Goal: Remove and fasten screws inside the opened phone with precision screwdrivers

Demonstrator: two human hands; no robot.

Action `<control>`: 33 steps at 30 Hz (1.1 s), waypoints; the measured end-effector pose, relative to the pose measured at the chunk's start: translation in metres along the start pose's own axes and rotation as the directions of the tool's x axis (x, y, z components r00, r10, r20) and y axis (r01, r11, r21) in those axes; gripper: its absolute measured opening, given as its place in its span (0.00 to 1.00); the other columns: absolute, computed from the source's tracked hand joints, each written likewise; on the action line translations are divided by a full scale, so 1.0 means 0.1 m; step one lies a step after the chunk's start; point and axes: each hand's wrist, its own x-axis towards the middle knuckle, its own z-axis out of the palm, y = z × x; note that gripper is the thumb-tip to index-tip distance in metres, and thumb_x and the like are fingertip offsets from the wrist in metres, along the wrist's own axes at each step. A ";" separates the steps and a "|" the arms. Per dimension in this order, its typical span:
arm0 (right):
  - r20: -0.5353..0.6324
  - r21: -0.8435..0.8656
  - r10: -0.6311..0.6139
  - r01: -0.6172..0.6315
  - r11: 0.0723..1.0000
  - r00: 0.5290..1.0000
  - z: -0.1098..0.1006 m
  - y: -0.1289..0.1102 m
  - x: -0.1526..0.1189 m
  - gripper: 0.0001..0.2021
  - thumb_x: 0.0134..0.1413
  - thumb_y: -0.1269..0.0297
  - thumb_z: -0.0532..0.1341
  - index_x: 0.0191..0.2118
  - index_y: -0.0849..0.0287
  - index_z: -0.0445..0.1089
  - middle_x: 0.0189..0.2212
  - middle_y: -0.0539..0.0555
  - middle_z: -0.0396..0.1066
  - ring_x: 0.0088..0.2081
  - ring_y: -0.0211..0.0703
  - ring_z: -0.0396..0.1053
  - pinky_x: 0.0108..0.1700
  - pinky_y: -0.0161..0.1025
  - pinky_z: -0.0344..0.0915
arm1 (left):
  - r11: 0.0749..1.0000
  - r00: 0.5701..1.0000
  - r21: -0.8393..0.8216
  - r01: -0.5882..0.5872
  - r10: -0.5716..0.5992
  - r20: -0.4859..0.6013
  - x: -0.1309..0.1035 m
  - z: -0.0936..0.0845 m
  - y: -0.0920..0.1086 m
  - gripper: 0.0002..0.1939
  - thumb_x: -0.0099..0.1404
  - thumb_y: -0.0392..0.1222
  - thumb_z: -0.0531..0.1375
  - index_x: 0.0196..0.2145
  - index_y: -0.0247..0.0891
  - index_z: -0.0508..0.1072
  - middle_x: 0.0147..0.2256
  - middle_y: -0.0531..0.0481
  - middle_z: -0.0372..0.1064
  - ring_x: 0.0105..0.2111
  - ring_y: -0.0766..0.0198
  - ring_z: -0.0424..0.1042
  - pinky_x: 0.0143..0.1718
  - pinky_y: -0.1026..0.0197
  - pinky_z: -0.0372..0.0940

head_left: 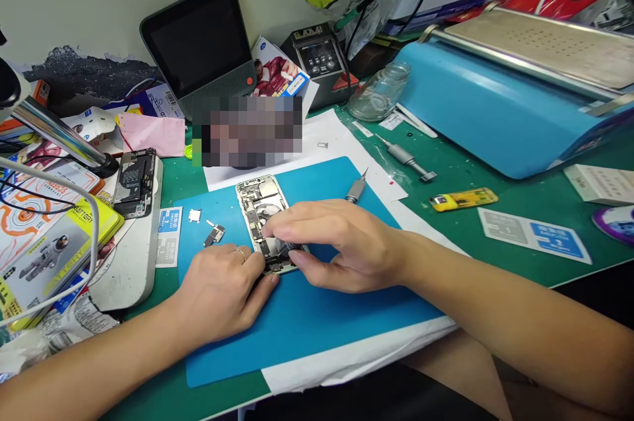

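Note:
An opened phone (pixel 257 213) with its inner parts exposed lies on a blue mat (pixel 307 322). My left hand (pixel 225 289) rests at the phone's lower left edge, fingers curled against the frame, a ring on one finger. Over the lower right part of the phone is my right hand (pixel 341 242), its fingertips bent down onto the inside; whether something small is between them is hidden. Left of the phone lie a small metal plate (pixel 195 215) and a dark loose part (pixel 214 234). A screwdriver (pixel 356 188) lies behind my right hand.
Another opened phone body (pixel 135 183) sits on a white stand at left, beside a yellow battery box (pixel 59 256). At right are a second screwdriver (pixel 403 156), a yellow tool (pixel 463 199), a glass jar (pixel 380 92) and a large blue machine (pixel 495 104).

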 end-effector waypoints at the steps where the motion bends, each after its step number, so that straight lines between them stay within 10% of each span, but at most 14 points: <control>1: 0.007 -0.001 0.002 -0.002 1.000 1.000 0.00 0.00 0.00 0.18 0.61 0.77 0.61 0.55 0.63 0.61 0.41 0.60 0.78 0.48 0.43 0.77 0.51 0.41 0.77 | 1.000 1.000 -0.001 0.003 -0.003 0.001 0.00 0.00 0.00 0.19 0.77 0.46 0.47 0.29 0.39 0.67 0.23 0.52 0.67 0.22 0.60 0.70 0.22 0.57 0.56; 33: 0.018 0.010 0.010 -0.010 1.000 1.000 -0.01 -0.01 -0.01 0.18 0.59 0.79 0.60 0.54 0.65 0.62 0.43 0.61 0.77 0.48 0.43 0.77 0.51 0.41 0.77 | 1.000 1.000 0.004 -0.005 0.005 -0.008 0.00 0.00 0.00 0.19 0.77 0.46 0.48 0.29 0.39 0.67 0.22 0.51 0.66 0.22 0.59 0.69 0.23 0.57 0.53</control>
